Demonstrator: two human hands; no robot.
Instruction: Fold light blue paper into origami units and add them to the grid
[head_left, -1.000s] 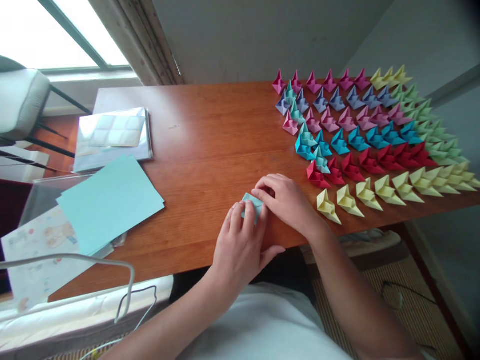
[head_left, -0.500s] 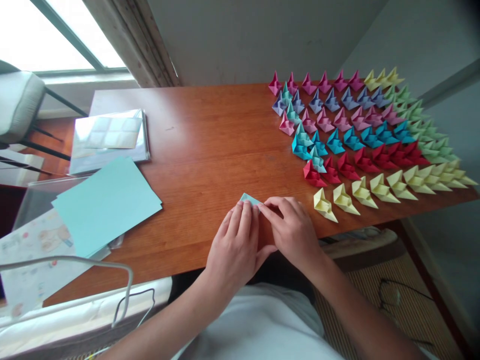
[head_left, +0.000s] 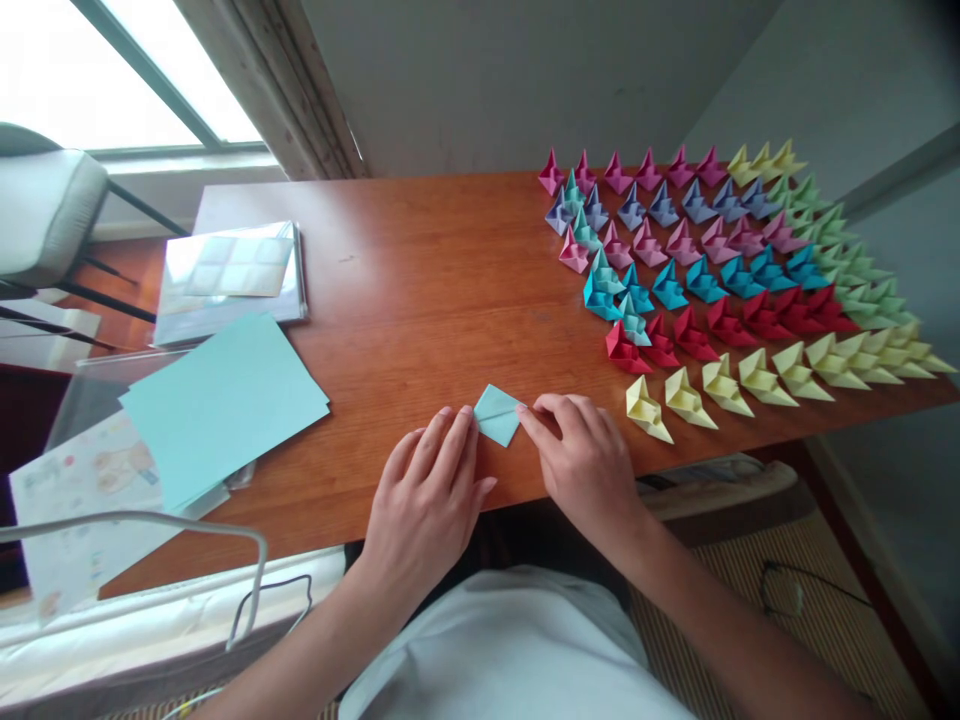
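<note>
A small folded piece of light blue paper [head_left: 495, 412] lies flat on the table, with a crease line running across its middle. My left hand [head_left: 429, 492] rests beside it, its fingers stretched forward and the fingertips touching the paper's left corner. At the opposite corner, my right hand [head_left: 581, 455] has its fingers curled and holds the paper between thumb and forefinger. What the right thumb does underneath is partly hidden.
Folded paper boats in several colours stand in rows on the right, with a pale yellow boat [head_left: 646, 408] closest to my right hand. Light blue sheets [head_left: 229, 410] lie at left, near a clear-covered pack [head_left: 225, 280]. A grey cable [head_left: 150, 517] crosses the lower left.
My left hand has slid left off the paper, uncovering it. The paper now shows a larger, opened-out face. My right hand stays at its right corner.
</note>
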